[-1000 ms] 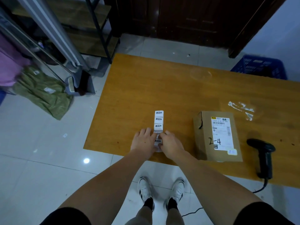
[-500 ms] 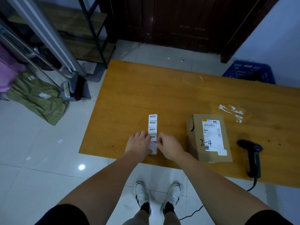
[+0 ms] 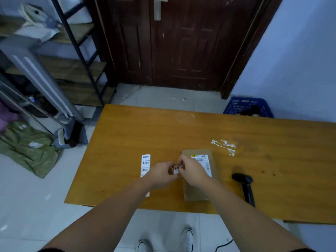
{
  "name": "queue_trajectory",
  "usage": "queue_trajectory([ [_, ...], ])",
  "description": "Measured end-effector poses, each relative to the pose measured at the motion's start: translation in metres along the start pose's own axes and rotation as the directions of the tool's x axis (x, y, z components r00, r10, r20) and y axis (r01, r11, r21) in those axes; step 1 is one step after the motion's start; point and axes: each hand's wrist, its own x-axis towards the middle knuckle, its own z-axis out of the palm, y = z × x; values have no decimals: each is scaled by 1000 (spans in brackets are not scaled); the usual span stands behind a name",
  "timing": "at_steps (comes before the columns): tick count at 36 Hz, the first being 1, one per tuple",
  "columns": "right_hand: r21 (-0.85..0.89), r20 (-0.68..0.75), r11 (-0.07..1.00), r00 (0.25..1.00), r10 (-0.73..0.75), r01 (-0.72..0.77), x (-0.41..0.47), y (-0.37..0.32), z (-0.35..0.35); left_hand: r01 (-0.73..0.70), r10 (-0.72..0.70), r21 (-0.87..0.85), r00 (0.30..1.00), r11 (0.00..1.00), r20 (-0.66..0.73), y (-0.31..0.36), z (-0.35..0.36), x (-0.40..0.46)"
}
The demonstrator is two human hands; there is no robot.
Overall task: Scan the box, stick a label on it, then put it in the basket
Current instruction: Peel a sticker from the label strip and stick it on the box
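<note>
Head view, centre frame: left hand [image 3: 161, 174] and right hand [image 3: 191, 170] pinching one small label [image 3: 176, 169] between them, beside cardboard box [image 3: 198, 190], label strip [image 3: 145, 163] at left, scanner [image 3: 244, 186] at right.

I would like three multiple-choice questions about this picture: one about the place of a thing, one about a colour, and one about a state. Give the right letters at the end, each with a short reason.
1. Where does the scanner lie?
A. on the table, right of the box
B. inside the basket
C. on the floor by the shoes

2. What colour is the basket?
A. red
B. blue
C. green

3. What is the state of the small label?
A. stuck on the box top
C. held between both hands, off the strip
B. lying in the basket

Answers:
1 A, the scanner rests on the table beside the box.
2 B, its slotted walls are blue.
3 C, the left hand and right hand pinch it, away from the label strip.
</note>
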Motion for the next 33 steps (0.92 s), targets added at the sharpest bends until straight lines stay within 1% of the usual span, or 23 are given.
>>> queue_trajectory([
  [5,58,4,998,1000,14,-14,-2,33,-33,91,-98,-98,992,991,-75,34,13,19],
  [8,117,-3,993,1000,19,-18,0,50,-50,122,-135,-145,988,982,-82,53,21,30],
  [12,213,-21,976,998,57,-51,6,70,-69,130,-152,-164,980,978,-127,72,31,45],
  [18,308,-13,948,995,94,-86,19,98,-79,161,-185,-164,972,973,-143,86,42,65],
  [22,367,0,921,990,141,-132,28,108,-78,176,-184,-63,969,982,-165,93,42,81],
  [26,350,-38,922,981,191,-166,39,116,-75,232,-209,116,961,966,-183,102,43,103],
  [28,349,-41,919,977,209,-182,44,119,-73,243,-212,189,963,951,-169,104,44,113],
  [33,319,-30,921,969,244,-223,53,128,-70,257,-226,302,965,918,-132,104,51,131],
])
